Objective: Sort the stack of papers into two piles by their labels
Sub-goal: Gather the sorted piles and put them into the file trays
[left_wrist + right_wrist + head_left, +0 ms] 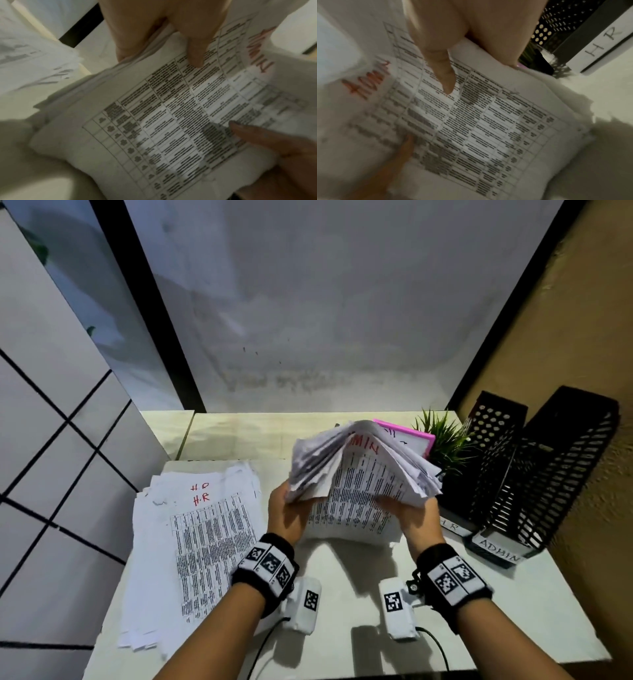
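Observation:
Both hands hold a thick, bent stack of papers (363,474) up off the white table (356,573). Its facing sheet is a printed table with "ADMIN" in red (257,47) at its far end. My left hand (286,513) grips the stack's left side, thumb (195,54) on the facing sheet, with some sheets fanned up over it. My right hand (411,517) grips the right side, thumb (443,70) pressed on the same sheet. A flat pile marked "H.R" in red (202,529) lies on the table at the left.
Two black mesh file holders (493,460) (561,474) stand at the right, labelled HR (600,42) and ADMIN (498,554). A small green plant (445,440) and a pink-framed board (407,436) sit behind the held stack. A wall closes the right side.

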`<action>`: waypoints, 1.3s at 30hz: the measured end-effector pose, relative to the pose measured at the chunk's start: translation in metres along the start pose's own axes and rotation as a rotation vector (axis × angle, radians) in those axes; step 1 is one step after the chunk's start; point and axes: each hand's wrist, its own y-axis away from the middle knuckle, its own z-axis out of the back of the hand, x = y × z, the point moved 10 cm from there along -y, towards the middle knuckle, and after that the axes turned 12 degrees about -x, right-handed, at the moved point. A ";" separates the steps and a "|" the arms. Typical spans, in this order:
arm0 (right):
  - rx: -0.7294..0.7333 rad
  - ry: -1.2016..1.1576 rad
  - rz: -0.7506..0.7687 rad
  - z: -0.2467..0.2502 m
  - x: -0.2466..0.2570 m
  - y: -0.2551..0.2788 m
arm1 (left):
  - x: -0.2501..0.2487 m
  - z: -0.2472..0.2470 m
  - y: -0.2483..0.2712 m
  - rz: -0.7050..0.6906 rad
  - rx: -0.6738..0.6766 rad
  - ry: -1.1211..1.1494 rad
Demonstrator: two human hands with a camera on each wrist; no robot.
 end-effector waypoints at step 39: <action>0.231 -0.048 -0.223 0.117 0.012 -0.005 | -0.011 -0.076 0.058 0.214 0.302 -0.097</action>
